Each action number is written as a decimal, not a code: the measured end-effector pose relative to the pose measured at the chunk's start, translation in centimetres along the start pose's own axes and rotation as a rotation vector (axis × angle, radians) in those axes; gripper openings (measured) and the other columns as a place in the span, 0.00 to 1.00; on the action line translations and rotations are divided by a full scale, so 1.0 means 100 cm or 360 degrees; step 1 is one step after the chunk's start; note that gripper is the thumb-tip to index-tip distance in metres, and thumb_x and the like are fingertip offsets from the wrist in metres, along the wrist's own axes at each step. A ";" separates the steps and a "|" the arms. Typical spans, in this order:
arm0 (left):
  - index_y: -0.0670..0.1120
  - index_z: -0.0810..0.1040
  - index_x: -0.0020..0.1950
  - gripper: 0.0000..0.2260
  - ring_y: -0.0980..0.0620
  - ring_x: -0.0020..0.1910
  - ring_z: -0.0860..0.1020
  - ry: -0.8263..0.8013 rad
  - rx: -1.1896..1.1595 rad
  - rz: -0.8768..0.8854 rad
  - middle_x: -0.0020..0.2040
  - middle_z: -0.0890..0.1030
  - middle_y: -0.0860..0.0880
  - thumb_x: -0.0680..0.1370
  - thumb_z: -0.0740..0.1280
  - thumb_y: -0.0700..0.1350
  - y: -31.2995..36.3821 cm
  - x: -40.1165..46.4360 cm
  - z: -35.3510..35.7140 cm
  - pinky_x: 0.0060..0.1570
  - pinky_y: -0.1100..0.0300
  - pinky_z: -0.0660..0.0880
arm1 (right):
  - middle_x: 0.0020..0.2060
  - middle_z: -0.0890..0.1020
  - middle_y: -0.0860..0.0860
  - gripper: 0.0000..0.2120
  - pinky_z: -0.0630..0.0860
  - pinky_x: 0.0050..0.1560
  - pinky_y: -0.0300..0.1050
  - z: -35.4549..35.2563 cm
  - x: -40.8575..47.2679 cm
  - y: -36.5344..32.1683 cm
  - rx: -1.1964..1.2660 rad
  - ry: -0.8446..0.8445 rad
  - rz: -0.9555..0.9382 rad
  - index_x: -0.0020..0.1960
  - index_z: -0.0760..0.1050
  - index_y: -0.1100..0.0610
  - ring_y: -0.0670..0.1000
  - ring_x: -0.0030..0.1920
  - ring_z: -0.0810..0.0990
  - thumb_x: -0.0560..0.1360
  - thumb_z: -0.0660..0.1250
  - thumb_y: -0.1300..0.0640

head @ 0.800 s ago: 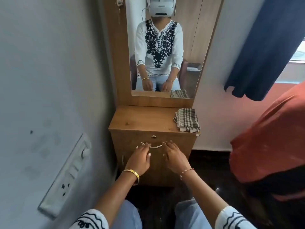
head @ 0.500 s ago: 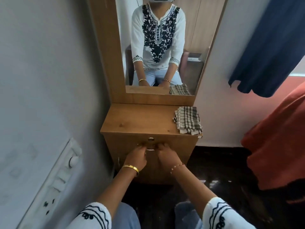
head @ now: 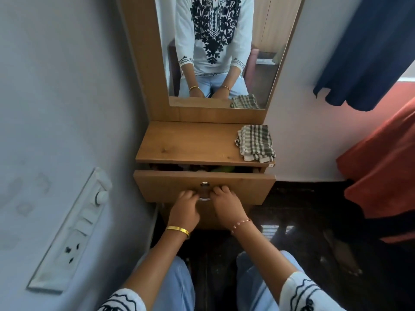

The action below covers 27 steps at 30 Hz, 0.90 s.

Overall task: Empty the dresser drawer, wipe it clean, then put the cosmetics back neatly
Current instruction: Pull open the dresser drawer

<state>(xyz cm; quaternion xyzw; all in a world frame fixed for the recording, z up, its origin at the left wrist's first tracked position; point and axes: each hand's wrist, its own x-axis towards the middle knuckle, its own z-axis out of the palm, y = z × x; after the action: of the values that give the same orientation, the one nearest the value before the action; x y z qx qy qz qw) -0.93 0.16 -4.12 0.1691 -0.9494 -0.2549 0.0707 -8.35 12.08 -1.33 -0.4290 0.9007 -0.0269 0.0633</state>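
The wooden dresser drawer (head: 242,187) stands pulled out a little from under the dresser top (head: 188,142). A dark gap above the drawer front shows some items inside, one of them green (head: 221,169); most of the contents are hidden. My left hand (head: 184,209) and my right hand (head: 224,207) both grip the curved metal handle (head: 204,198) on the drawer front, fingers curled around it. A folded checked cloth (head: 256,142) lies on the right side of the dresser top.
A mirror (head: 215,52) rises behind the dresser top. A grey wall with a white switch panel (head: 74,230) lies close on the left. An orange fabric (head: 386,167) and a dark blue curtain (head: 368,52) are on the right. Dark floor lies below, between my knees.
Both hands closed on the handle and pulled; the drawer, shut before, now stands slightly out. My view has tipped downward and moved closer to the dresser.
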 end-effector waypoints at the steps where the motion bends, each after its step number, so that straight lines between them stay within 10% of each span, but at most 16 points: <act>1: 0.40 0.75 0.61 0.21 0.43 0.61 0.71 0.0032 -0.0006 0.0010 0.57 0.76 0.42 0.69 0.59 0.32 0.000 -0.011 0.002 0.62 0.55 0.70 | 0.65 0.70 0.52 0.20 0.65 0.67 0.47 0.002 -0.009 -0.002 0.0018 0.0003 -0.0015 0.67 0.68 0.56 0.53 0.65 0.66 0.75 0.62 0.60; 7: 0.40 0.81 0.50 0.16 0.41 0.48 0.79 0.0152 0.0018 0.0071 0.44 0.80 0.43 0.65 0.65 0.32 0.000 -0.072 0.010 0.43 0.55 0.78 | 0.63 0.71 0.52 0.20 0.66 0.66 0.48 0.012 -0.066 -0.023 0.0110 -0.0024 -0.0070 0.65 0.70 0.57 0.54 0.65 0.66 0.73 0.62 0.61; 15: 0.39 0.82 0.46 0.11 0.40 0.46 0.77 0.0114 -0.0169 0.0032 0.42 0.81 0.41 0.70 0.60 0.36 0.007 -0.114 0.001 0.47 0.55 0.75 | 0.56 0.75 0.53 0.12 0.72 0.55 0.50 0.011 -0.103 -0.044 0.0215 -0.0024 0.0014 0.57 0.74 0.58 0.56 0.60 0.71 0.76 0.59 0.58; 21: 0.42 0.82 0.46 0.15 0.54 0.45 0.78 0.0537 -0.0380 0.0174 0.43 0.83 0.47 0.74 0.56 0.44 0.011 -0.115 -0.034 0.43 0.66 0.72 | 0.37 0.80 0.52 0.07 0.75 0.33 0.43 -0.015 -0.105 -0.046 0.0473 0.0778 0.0036 0.41 0.78 0.59 0.54 0.39 0.78 0.69 0.62 0.63; 27: 0.42 0.82 0.45 0.15 0.49 0.47 0.79 0.0522 -0.0219 0.0171 0.45 0.81 0.47 0.73 0.57 0.46 0.008 -0.086 -0.052 0.47 0.57 0.76 | 0.43 0.81 0.55 0.09 0.75 0.45 0.49 -0.015 -0.093 -0.036 0.0508 0.0497 0.0097 0.50 0.79 0.59 0.56 0.44 0.78 0.75 0.63 0.57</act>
<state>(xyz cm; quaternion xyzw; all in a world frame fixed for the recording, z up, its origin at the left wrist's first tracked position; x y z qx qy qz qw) 8.02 1.55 0.34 0.1521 -0.9132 -0.2840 0.2495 0.00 17.06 1.37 -0.3767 0.8965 -0.2332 -0.0089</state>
